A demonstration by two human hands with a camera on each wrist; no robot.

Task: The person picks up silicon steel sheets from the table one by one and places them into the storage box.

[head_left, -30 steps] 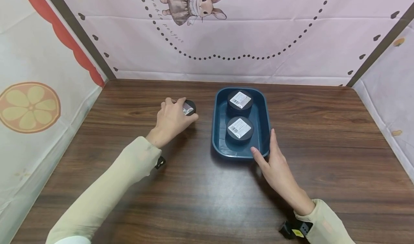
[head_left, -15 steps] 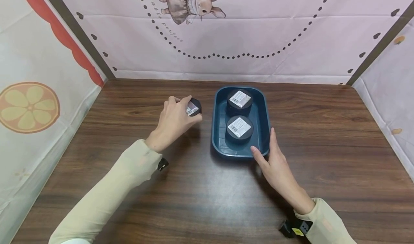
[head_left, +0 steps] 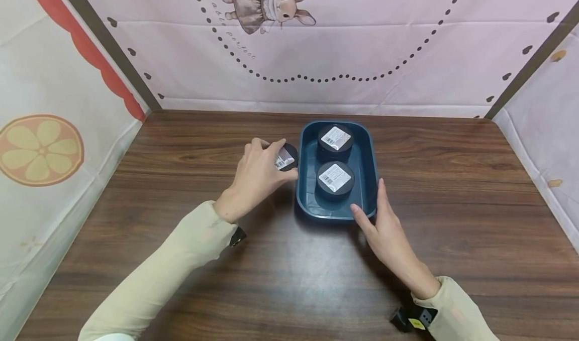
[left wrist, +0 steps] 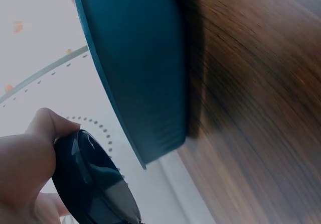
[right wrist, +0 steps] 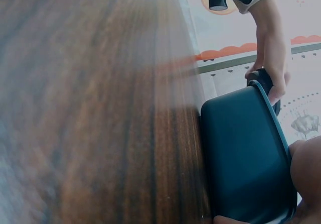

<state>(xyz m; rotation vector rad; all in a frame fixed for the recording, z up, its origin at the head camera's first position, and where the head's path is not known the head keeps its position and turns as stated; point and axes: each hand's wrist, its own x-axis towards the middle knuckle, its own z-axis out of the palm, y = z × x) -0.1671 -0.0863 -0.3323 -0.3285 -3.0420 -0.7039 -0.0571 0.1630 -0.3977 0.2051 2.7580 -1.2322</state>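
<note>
My left hand (head_left: 255,178) grips a round black container (head_left: 288,156) by its side, between thumb and fingers. A white barcode label shows on its top. In the left wrist view the container (left wrist: 95,181) is tilted and held above the level of the table, beside the dark blue tray (left wrist: 135,68). My right hand (head_left: 391,240) holds the tray (head_left: 311,208) at its near right corner, thumb at the front rim and fingers along the right side. Inside the tray stand two similar labelled black containers, a far one (head_left: 335,139) and a near one (head_left: 334,179).
The brown wood-grain table (head_left: 452,195) extends around the tray on all sides. A pale printed cloth wall (head_left: 362,44) rises behind its far edge, with more printed cloth (head_left: 40,220) at the left. A black wrist device (head_left: 413,320) sits on the right sleeve.
My left hand has carried the round black container rightward, from a spot left of the tray to right beside its left rim. The right hand and tray have stayed in place.
</note>
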